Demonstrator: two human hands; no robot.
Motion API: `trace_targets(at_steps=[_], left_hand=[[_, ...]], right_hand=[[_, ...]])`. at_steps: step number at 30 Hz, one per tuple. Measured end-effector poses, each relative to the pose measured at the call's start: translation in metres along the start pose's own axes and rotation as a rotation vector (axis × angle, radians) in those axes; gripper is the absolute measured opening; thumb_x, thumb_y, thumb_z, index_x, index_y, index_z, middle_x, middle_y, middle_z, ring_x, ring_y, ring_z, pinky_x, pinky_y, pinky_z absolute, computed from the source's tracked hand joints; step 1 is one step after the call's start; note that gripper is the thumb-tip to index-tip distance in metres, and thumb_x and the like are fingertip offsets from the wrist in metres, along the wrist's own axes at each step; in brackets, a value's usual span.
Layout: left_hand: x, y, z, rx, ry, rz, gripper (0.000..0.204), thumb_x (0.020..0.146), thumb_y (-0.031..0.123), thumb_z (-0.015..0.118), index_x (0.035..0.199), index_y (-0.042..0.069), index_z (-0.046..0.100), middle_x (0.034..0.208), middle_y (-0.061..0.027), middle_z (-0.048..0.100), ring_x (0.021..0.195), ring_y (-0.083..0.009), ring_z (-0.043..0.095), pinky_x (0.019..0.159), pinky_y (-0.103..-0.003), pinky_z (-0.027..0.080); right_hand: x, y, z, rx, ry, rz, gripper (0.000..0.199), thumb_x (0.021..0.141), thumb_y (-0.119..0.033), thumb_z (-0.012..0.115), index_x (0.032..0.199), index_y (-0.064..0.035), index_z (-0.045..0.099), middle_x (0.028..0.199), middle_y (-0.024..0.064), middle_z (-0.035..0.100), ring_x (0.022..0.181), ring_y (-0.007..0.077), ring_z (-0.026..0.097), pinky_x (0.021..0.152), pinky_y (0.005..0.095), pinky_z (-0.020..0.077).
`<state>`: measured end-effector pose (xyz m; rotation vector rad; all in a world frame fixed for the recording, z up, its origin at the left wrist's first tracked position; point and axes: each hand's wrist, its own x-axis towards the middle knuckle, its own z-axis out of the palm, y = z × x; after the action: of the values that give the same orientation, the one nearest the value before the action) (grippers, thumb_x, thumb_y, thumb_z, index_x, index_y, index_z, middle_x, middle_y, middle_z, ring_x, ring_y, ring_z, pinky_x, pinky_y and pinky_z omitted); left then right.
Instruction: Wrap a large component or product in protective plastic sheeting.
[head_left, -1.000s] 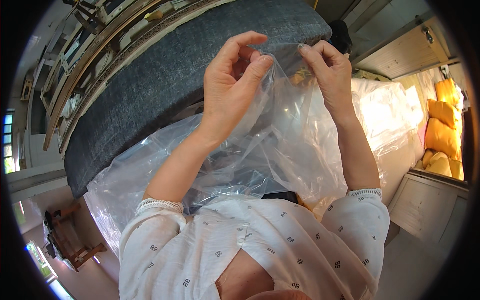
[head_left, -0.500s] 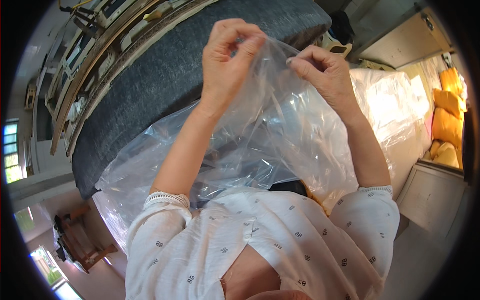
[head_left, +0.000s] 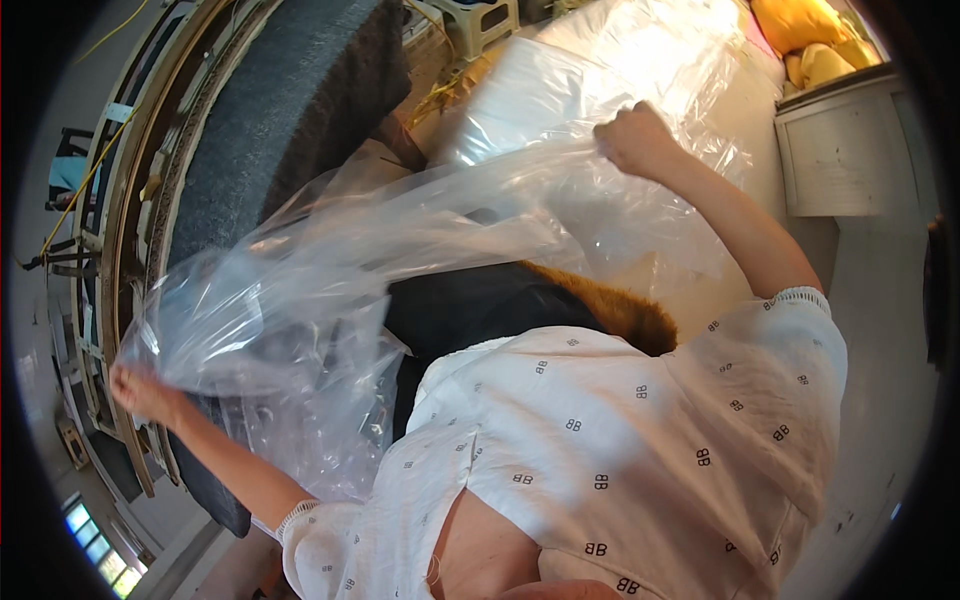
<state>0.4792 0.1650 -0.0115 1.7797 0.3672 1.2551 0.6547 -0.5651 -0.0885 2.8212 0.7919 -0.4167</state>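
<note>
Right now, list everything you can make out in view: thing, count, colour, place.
Plastic sheet: one, clear, stretched between the hands
Padded slab: one, dark grey, upper left
Wooden rails: several, brown, along the left
Cord: count unclear, yellow, far left
Stool: one, cream, top centre
Wrapped bundle: one, white, upper centre
Soft bundles: several, yellow, top right
Cabinet: one, off-white, right
Window: one, bluish panes, lower left
Furry material: one piece, brown, centre
Black fabric: one expanse, black, centre
Shirt: one, white with dark print, lower centre
Left hand: one, bare, gripping the sheet at left
Right hand: one, bare, gripping the sheet, upper right
</note>
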Motion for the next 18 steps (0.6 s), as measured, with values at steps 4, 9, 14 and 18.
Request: trace_targets(at_steps=[4,9,14,18], left_hand=[[0.031,-0.038,-0.122,0.515,0.217,0.195,0.020,0.089,0.016,0.055,0.099,0.000,0.059,0.089,-0.0097,0.062,0.077,-0.0181,0.059,0.068,-0.028,0.049],[0.046,-0.061,-0.314,1.039,0.390,0.260,0.024,0.084,0.020,0.057,0.095,-0.001,0.064,0.089,-0.0154,0.066,0.077,-0.0248,0.063,0.070,-0.033,0.049],[0.019,-0.067,-0.354,1.160,0.461,0.052,0.027,0.080,0.018,0.052,0.094,0.001,0.067,0.086,-0.0166,0.066,0.075,-0.0299,0.062,0.069,-0.037,0.047],[0.002,-0.076,-0.386,1.285,0.374,-0.133,0.030,0.083,0.026,0.051,0.096,0.004,0.067,0.088,-0.0158,0.066,0.077,-0.0310,0.062,0.069,-0.039,0.046]], right_hand=[[-0.023,0.042,0.009,0.060,0.085,0.418,0.021,0.074,-0.016,0.056,0.094,-0.0163,0.064,0.083,0.0083,0.066,0.082,0.0252,0.063,0.075,0.0417,0.0448],[-0.069,0.104,0.073,0.244,0.113,0.505,0.027,0.072,-0.030,0.063,0.092,-0.0133,0.066,0.087,0.0092,0.066,0.082,0.0275,0.062,0.070,0.0405,0.0476],[-0.136,0.119,0.145,0.383,-0.754,0.326,0.042,0.064,-0.046,0.071,0.087,-0.0109,0.071,0.089,0.0099,0.067,0.084,0.0257,0.063,0.076,0.0395,0.0488],[-0.183,0.182,0.235,-0.010,-1.320,0.505,0.036,0.063,-0.042,0.077,0.092,-0.0206,0.071,0.093,0.0049,0.067,0.084,0.0212,0.063,0.074,0.0385,0.0502]])
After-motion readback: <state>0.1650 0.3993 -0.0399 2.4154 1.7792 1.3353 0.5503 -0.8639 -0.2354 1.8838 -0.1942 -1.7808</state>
